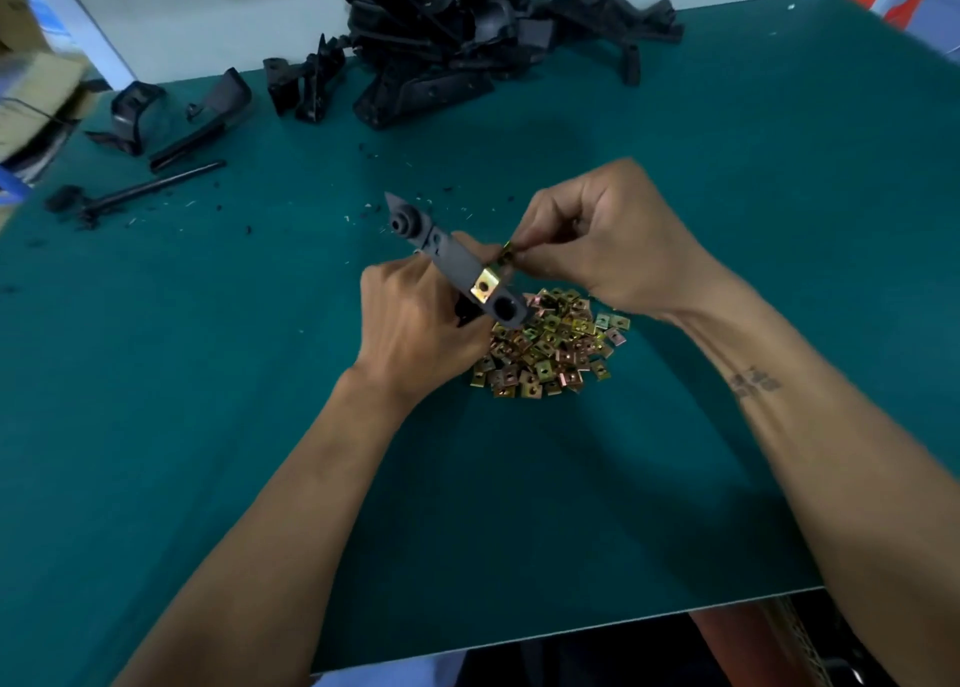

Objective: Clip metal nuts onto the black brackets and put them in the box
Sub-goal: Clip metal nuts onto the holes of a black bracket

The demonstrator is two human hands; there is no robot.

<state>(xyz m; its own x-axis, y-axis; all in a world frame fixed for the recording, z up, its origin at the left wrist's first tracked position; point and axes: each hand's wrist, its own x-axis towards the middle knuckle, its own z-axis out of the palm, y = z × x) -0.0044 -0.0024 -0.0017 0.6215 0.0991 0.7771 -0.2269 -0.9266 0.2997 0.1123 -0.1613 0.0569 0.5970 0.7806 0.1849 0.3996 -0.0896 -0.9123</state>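
Above the heap of clip nuts (pixel 548 341), the right hand (pixel 597 245) pinches a single brass-coloured clip nut (pixel 506 253) between thumb and fingertips, holding it at the edge of the black bracket (pixel 462 265). The left hand (pixel 415 323) grips that bracket from beneath, fingers curled round its near end, so its flat strip tilts up and away. One clip nut (pixel 485 286) already sits clipped across the strip, just above the round hole at the near end. By the look of it, the step in hand is fitting a second nut; the next move calls for lining its open side with the strip's edge and pushing it on. Farther out on the green mat (pixel 208 374), a pile of black brackets (pixel 467 37) waits at the far edge. A cardboard box (pixel 31 99) shows partly at the left.
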